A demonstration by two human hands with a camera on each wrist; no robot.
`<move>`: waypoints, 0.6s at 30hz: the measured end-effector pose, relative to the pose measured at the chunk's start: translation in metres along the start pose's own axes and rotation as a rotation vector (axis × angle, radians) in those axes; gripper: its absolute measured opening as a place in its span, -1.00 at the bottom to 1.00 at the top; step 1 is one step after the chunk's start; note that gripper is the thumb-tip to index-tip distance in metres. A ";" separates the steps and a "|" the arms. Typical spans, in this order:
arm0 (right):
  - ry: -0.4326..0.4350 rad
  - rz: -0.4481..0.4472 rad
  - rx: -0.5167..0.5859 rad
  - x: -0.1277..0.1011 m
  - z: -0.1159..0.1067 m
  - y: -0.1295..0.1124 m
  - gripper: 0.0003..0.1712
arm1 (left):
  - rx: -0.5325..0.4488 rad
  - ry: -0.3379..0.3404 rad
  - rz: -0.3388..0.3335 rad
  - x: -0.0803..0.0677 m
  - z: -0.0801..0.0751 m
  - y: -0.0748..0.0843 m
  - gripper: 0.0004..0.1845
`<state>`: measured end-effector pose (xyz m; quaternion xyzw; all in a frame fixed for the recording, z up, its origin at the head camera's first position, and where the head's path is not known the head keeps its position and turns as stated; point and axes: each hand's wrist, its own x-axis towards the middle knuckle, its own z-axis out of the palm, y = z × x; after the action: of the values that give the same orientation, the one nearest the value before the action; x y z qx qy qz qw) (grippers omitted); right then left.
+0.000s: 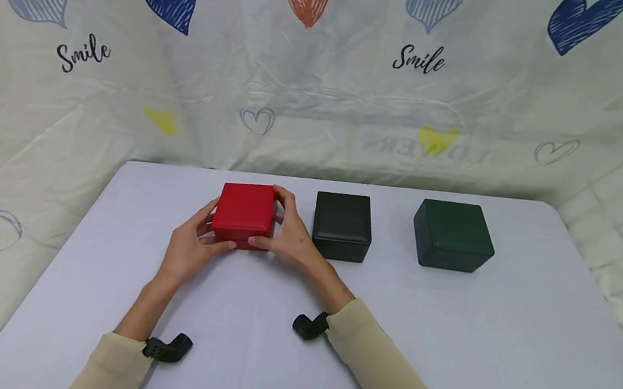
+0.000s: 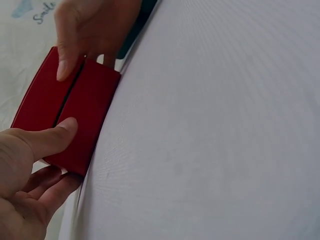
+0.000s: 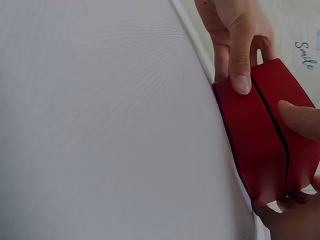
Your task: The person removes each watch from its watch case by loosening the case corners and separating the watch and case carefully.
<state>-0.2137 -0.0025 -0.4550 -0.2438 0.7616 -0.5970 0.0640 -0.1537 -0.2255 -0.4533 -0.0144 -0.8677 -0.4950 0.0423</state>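
A red box (image 1: 245,206) sits near the table's back edge, left of a black box (image 1: 342,219). My left hand (image 1: 186,251) grips its left side, thumb pressed on the front of the base (image 2: 82,135) and fingers round the side. From the right, my right hand (image 1: 294,240) holds the lid (image 3: 292,95), its thumb lying on the lid's front just above the seam. A narrow dark gap shows between lid and base in both wrist views. The inside of the box is hidden.
A dark green box (image 1: 454,234) stands farther right on the white table (image 1: 416,342). Behind the table hangs a pale cloth (image 1: 335,65) printed with hearts and "Smile". Black wrist mounts (image 1: 168,347) stick out from both beige sleeves.
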 end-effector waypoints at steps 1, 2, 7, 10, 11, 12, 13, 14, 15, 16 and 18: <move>0.002 -0.001 -0.002 0.000 0.000 0.000 0.21 | -0.005 0.004 -0.003 0.000 0.000 0.000 0.07; 0.005 -0.002 -0.003 0.001 0.001 0.000 0.21 | -0.012 0.010 -0.005 0.000 0.000 0.000 0.07; 0.028 0.010 0.002 0.002 0.002 0.001 0.20 | -0.012 0.022 -0.008 0.001 0.000 -0.001 0.08; 0.033 0.025 0.007 0.002 0.003 0.000 0.18 | -0.013 0.023 -0.010 0.001 0.000 -0.001 0.08; 0.035 0.029 0.012 0.002 0.003 0.000 0.17 | -0.019 0.024 -0.011 0.001 0.000 0.000 0.08; 0.037 0.030 0.021 0.003 0.003 0.000 0.15 | -0.024 0.025 -0.011 0.002 0.000 0.000 0.08; 0.040 0.030 0.028 0.003 0.003 -0.001 0.14 | -0.026 0.027 -0.010 0.002 0.000 -0.001 0.08; 0.042 0.029 0.033 0.003 0.003 -0.001 0.13 | -0.028 0.027 -0.009 0.002 0.000 -0.001 0.08; 0.044 0.030 0.039 0.003 0.003 -0.001 0.13 | -0.027 0.027 -0.009 0.002 0.000 -0.001 0.08; 0.046 0.030 0.043 0.002 0.002 -0.001 0.12 | -0.029 0.027 -0.008 0.002 0.000 -0.001 0.08; 0.046 0.035 0.047 0.003 0.003 -0.001 0.13 | -0.033 0.029 -0.008 0.001 0.000 -0.002 0.08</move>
<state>-0.2146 -0.0067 -0.4547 -0.2151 0.7528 -0.6189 0.0627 -0.1551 -0.2267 -0.4551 -0.0045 -0.8588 -0.5096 0.0527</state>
